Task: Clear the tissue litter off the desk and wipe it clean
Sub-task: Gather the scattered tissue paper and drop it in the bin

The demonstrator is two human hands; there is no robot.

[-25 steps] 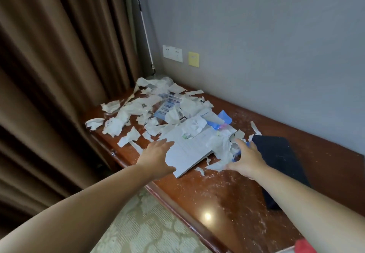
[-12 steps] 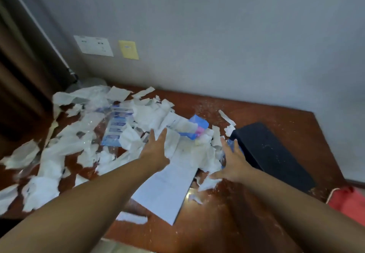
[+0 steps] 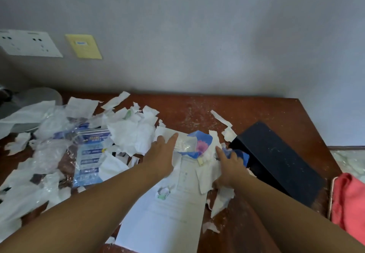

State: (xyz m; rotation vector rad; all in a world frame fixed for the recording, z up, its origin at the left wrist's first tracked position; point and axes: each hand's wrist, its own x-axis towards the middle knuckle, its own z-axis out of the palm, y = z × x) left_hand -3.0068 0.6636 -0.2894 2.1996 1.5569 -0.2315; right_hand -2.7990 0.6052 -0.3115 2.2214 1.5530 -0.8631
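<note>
left hand: palm down, fingers straight and close together, laid flat where the torn tissue litter meets a white printed sheet. right hand: index finger stretched forward, other fingers loosely straight, resting on tissue scraps at the sheet's right edge; it grips nothing that shows

between the two hands: a blue flowered packet, partly under scraps. just right of the right hand: a black box, lying at an angle, flecked with white dust

tissue litter: thickest left of the left hand and spread to the left end of the desk, mixed with clear plastic wrap over a blue printed pack; a few loose strips lie near the box and by the sheet's lower right corner

desk: red-brown, glossy, dusted with white crumbs, set against a grey wall. wall carries a white socket plate and a yellow plate beside it. a red cloth sits at the right edge of the view; pale patterned floor shows beyond the desk's right end
</note>
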